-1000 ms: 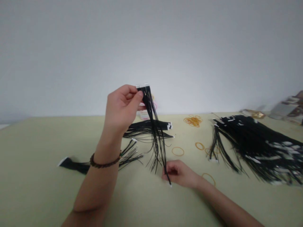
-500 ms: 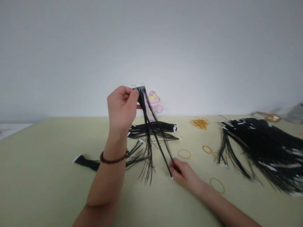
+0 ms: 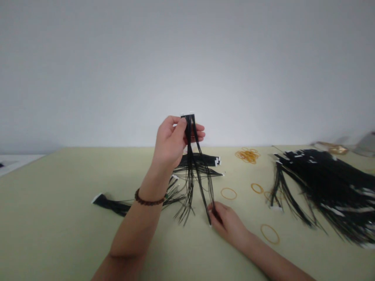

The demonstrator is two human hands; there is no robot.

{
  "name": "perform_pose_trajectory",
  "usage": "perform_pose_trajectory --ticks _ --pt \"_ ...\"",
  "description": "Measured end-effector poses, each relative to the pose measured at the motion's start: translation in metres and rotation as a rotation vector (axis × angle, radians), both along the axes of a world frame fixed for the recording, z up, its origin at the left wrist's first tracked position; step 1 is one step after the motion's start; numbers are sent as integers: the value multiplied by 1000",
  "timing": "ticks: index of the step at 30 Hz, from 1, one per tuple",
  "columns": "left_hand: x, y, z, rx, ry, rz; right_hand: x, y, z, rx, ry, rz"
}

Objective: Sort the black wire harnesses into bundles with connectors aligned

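My left hand (image 3: 172, 138) pinches the upper end of a black wire harness (image 3: 190, 152), just below its white connectors. Its wires hang down, some as loose ends and some as a strand running down to the right. Down there my right hand (image 3: 227, 222) is closed around the lower part of that strand, near a small white tip. Behind the hanging wires lie bundled black harnesses (image 3: 205, 159) with white connectors. Another harness (image 3: 107, 203) lies on the table, partly hidden by my left forearm.
A large pile of black wire harnesses (image 3: 328, 179) covers the right side of the pale green table (image 3: 58, 234). Heaped yellow rubber bands (image 3: 248, 155) lie at the back, and several single rubber bands (image 3: 228, 193) are scattered nearer. A pale wall (image 3: 117, 70) stands behind.
My left hand has moved right and slightly down with the harness top, its other fingers now visible behind the wires. The pink cup behind is now hidden. My right hand has shifted slightly down.
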State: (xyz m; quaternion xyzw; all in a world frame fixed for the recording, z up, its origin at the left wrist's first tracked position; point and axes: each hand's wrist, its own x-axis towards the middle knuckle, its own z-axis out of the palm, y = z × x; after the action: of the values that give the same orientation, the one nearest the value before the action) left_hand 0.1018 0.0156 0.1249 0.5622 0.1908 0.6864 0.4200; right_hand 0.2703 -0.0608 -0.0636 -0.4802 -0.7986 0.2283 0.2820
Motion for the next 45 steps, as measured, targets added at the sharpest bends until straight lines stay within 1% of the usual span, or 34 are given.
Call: perform_pose_trajectory --ticks 1,2,5,6,7,11,14,18,21,24,27,30,33,35,37,38,40,42,43,45 --pt "-3 1 0 13 40 8 -1 0 -1 6 -16 -3" --pt "-7 2 0 42 90 46 -2 -1 -1 10 -31 -12" --pt "-17 5 1 133 274 242 -3 -1 -3 10 -45 -58" --pt "-19 4 2 142 323 281 -3 -1 -3 10 -44 -76" --pt "-21 3 2 137 356 291 -3 -1 -4 9 -42 -91" --pt "-24 0 4 96 398 223 -1 0 -7 10 -33 -106" --pt "-22 2 2 78 414 199 0 0 -7 -2 -21 -97" --pt "-21 3 0 12 423 149 1 1 -6 -33 16 -97" --pt "-22 2 0 -22 457 120 1 1 -6 -64 87 -93" --pt "-22 0 1 -52 467 60 0 2 -5 -99 169 -94" --pt "-22 -1 4 -79 402 34 1 3 -5 -131 225 -95" --pt "-23 1 7 -50 259 86 5 6 -2 -206 323 -48" --pt "-28 7 9 -39 127 152 12 9 6 -308 427 22" --pt "-32 11 9 -55 82 156 18 11 16 -390 525 39" --pt "-37 15 9 -67 71 165 25 11 28 -490 702 2" --pt "-39 17 8 -68 76 186 29 11 35 -533 810 -36" --pt "-42 21 8 -58 93 253 41 12 49 -568 1003 -124" --pt "-46 24 7 -59 113 315 56 13 61 -527 1113 -172" --pt "-48 25 6 -71 123 333 64 14 67 -490 1150 -171" --pt "-52 27 6 -111 154 346 80 16 78 -356 1212 -138"
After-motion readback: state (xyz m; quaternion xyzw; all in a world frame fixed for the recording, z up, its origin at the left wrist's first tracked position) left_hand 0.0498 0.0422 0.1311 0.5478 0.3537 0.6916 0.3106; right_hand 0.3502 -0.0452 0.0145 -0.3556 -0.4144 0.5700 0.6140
